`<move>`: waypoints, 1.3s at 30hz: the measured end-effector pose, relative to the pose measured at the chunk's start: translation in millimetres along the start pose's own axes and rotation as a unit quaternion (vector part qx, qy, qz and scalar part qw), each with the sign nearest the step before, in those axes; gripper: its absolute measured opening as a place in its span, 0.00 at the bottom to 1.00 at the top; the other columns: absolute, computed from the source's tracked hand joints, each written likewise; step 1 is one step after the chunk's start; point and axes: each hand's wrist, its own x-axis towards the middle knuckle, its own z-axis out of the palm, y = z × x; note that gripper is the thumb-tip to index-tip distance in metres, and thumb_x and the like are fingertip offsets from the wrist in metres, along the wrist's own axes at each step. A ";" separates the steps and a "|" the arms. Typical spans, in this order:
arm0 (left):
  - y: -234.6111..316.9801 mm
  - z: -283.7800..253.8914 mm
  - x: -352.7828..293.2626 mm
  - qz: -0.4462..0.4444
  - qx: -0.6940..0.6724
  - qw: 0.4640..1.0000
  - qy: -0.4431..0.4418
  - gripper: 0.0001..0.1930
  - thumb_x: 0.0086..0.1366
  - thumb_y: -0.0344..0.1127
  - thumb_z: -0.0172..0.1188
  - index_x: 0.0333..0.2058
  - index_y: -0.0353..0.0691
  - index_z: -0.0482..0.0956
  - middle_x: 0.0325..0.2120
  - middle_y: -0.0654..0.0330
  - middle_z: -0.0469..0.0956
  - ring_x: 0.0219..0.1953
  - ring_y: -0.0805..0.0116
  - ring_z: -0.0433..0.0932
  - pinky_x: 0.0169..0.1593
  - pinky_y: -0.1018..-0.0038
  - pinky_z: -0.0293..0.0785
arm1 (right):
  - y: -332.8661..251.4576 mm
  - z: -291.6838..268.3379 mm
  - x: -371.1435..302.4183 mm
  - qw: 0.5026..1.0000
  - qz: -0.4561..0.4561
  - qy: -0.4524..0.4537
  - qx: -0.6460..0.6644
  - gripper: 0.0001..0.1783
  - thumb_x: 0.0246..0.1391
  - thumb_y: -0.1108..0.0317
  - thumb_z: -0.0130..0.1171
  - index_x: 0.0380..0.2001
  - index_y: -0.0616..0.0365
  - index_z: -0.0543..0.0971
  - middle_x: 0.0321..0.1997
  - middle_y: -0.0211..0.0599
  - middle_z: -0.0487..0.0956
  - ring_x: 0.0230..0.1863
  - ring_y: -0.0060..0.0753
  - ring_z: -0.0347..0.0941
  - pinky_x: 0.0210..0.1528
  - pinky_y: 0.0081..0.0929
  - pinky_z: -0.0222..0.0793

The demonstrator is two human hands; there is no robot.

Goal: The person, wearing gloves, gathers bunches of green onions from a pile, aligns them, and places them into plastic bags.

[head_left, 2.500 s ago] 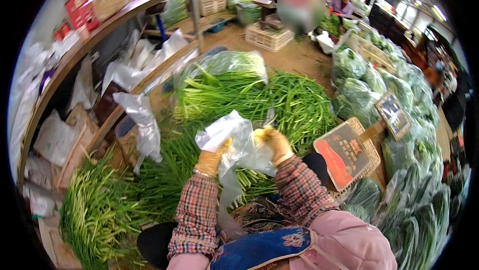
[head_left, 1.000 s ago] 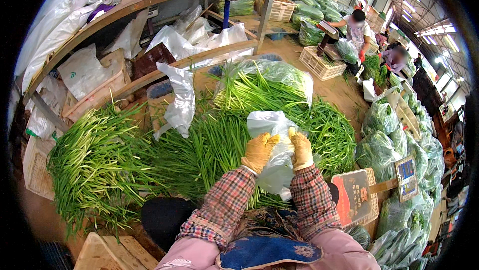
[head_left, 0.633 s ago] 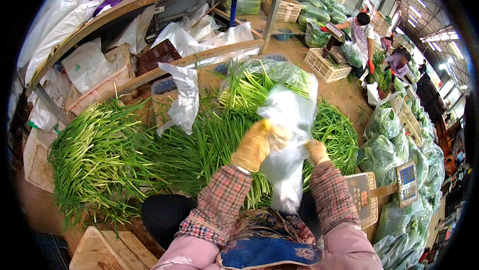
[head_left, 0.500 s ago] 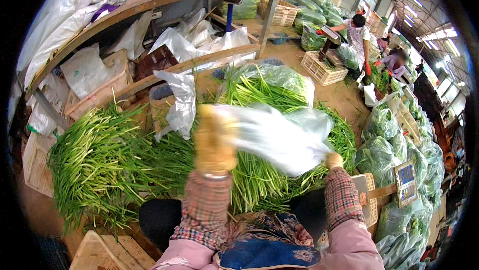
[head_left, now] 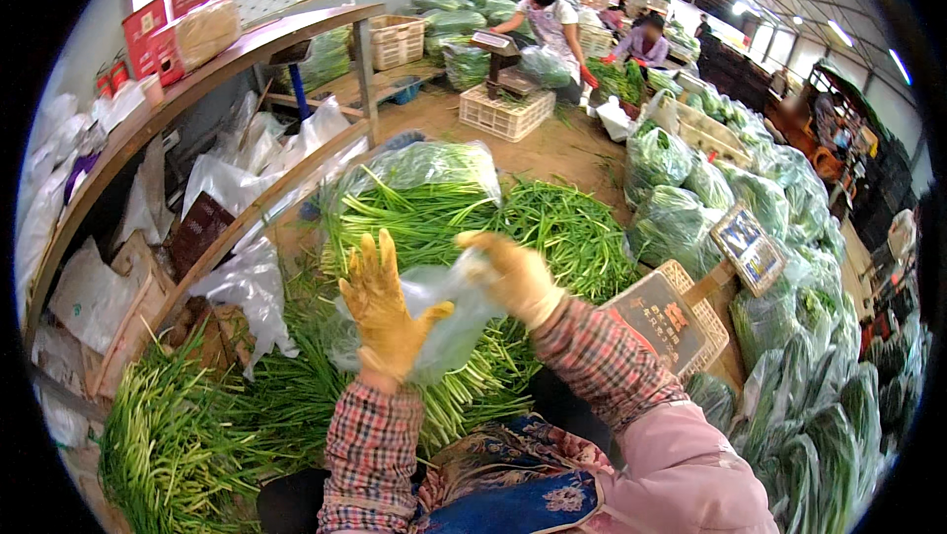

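Both my hands wear yellow work gloves. My left hand (head_left: 387, 312) is raised with its fingers spread, palm toward a clear plastic bag (head_left: 456, 322). To its right, my right hand (head_left: 511, 278) is closed on the bag's upper edge and somewhat blurred. The bag hangs over a heap of long, thin green stalks, like garlic chives (head_left: 493, 361). Just beyond my hands lies a bunch of the same stalks (head_left: 395, 223), its far end under a clear plastic bag (head_left: 434, 164). More loose stalks (head_left: 178, 426) are piled at my left.
A bench scale (head_left: 661, 322) with a tilted display (head_left: 748, 248) stands at my right. Behind it are many bagged greens (head_left: 681, 223). A wooden table (head_left: 222, 41) curves along the left, with plastic bags (head_left: 252, 292) beneath. Two co-workers (head_left: 552, 26) work farther back, near another scale on a crate (head_left: 506, 112).
The bag was stretched out between my hands; now it hangs lower and bunched. My left hand has opened, and my right hand has come inward and up. The view has swung right.
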 end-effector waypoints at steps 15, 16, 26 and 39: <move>-76.4 -52.4 63.2 0.047 -0.002 0.997 0.062 0.21 0.52 0.30 0.54 0.47 0.39 0.67 0.39 0.53 0.69 0.40 0.58 0.71 0.41 0.69 0.69 | 13.8 -65.9 70.3 0.942 -0.042 0.146 -0.299 0.21 0.39 0.71 0.56 0.42 0.55 0.69 0.36 0.40 0.72 0.40 0.39 0.68 0.43 0.32 0.64; -77.8 -51.6 60.6 0.035 0.001 0.998 0.058 0.21 0.52 0.32 0.55 0.47 0.40 0.67 0.38 0.54 0.69 0.40 0.58 0.71 0.41 0.69 0.69 | 14.2 -53.0 70.0 0.976 0.041 0.167 -0.131 0.20 0.44 0.73 0.55 0.44 0.57 0.69 0.43 0.39 0.71 0.42 0.35 0.68 0.44 0.26 0.65; -208.3 -72.8 66.4 0.146 0.217 0.953 0.152 0.15 0.49 0.42 0.59 0.30 0.37 0.72 0.29 0.52 0.71 0.35 0.54 0.71 0.38 0.66 0.68 | -46.2 -12.3 40.7 0.960 0.046 -0.205 -0.188 0.42 0.41 0.47 0.58 0.56 0.54 0.55 0.37 0.47 0.73 0.38 0.43 0.72 0.39 0.32 0.69; -189.8 -91.3 59.2 0.102 0.094 0.984 0.108 0.15 0.43 0.38 0.64 0.27 0.38 0.70 0.28 0.56 0.69 0.30 0.56 0.70 0.33 0.67 0.68 | 72.4 -128.8 94.5 0.875 0.230 0.020 -0.426 0.13 0.45 0.70 0.50 0.39 0.50 0.72 0.37 0.44 0.75 0.41 0.45 0.72 0.39 0.38 0.69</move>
